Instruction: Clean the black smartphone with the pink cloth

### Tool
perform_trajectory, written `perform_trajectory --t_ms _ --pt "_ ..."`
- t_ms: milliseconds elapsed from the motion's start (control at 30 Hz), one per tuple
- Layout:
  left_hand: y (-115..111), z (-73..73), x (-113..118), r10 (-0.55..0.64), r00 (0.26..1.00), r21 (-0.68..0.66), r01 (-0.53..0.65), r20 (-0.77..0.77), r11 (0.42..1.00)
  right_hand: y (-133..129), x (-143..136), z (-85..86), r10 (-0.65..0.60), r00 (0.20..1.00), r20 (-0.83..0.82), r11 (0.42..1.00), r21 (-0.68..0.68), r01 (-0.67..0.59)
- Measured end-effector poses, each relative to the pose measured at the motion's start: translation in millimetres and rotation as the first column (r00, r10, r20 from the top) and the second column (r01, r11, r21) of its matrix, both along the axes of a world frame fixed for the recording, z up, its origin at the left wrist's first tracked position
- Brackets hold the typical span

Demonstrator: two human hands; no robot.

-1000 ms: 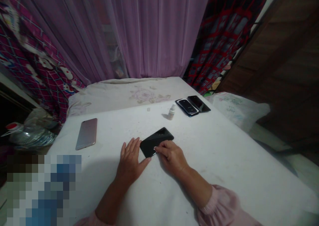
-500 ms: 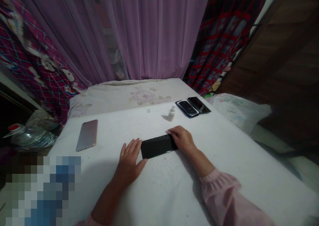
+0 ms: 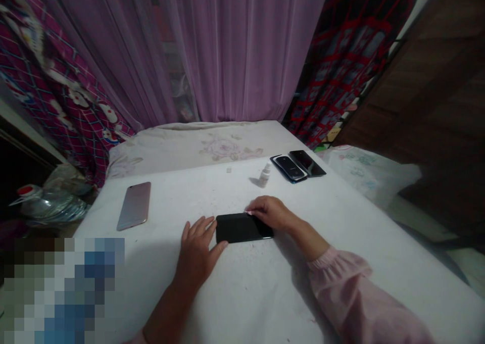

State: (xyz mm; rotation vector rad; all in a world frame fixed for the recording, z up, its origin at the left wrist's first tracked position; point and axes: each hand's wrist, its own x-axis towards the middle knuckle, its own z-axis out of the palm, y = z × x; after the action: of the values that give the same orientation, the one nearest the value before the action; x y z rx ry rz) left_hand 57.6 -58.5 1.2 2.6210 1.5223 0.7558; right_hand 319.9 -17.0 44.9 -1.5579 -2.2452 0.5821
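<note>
A black smartphone lies flat on the white-covered table, its dark glass face up. My left hand rests at the phone's left end, fingers stretched and apart, with the fingertips and thumb touching its corners. Above the far edge of the phone, my right hand is closed in a pinch. A small white scrap pokes out from its fingertips; its material is too small to tell. Beyond the right hand stands a small white bottle.
A rose-coloured phone lies face down at the left. Several dark phones sit together at the far right, near the table's edge. A tiny pale cube lies at the back. Past the left edge is a large clear bottle.
My right hand has slid left along the phone's far edge with the white scrap. The phone has turned slightly and now lies straighter. My left hand stays at its left end.
</note>
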Motion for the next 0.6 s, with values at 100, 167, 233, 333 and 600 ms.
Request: perform_trajectory --t_ms 100,167,233,333,600 --pt "-1.3 1.7 0.6 -0.014 1.0 -0.01 0.014 -0.023 1.0 5.8 -25.9 1.0 0.067 0.997 0.027 0.998 0.018 -0.068" --pt "-2.2 3.0 1.3 -0.016 0.999 -0.016 0.015 -0.034 1.0 9.5 -45.6 1.5 0.104 0.994 0.04 0.994 0.035 -0.106" --pt "-3.1 4.5 2.3 -0.014 0.999 -0.02 0.013 -0.044 1.0 13.3 -64.5 1.7 0.13 0.99 0.063 0.99 0.051 -0.133" --pt "-4.8 7.0 4.4 0.0 0.999 -0.028 -0.001 -0.055 1.0 18.5 -85.0 1.8 0.156 0.984 0.091 0.985 0.059 -0.161" --pt "-11.4 15.9 12.6 0.021 0.993 -0.089 -0.031 -0.113 0.996 6.2 -57.2 -1.1 0.09 0.996 -0.004 0.995 0.047 -0.09"
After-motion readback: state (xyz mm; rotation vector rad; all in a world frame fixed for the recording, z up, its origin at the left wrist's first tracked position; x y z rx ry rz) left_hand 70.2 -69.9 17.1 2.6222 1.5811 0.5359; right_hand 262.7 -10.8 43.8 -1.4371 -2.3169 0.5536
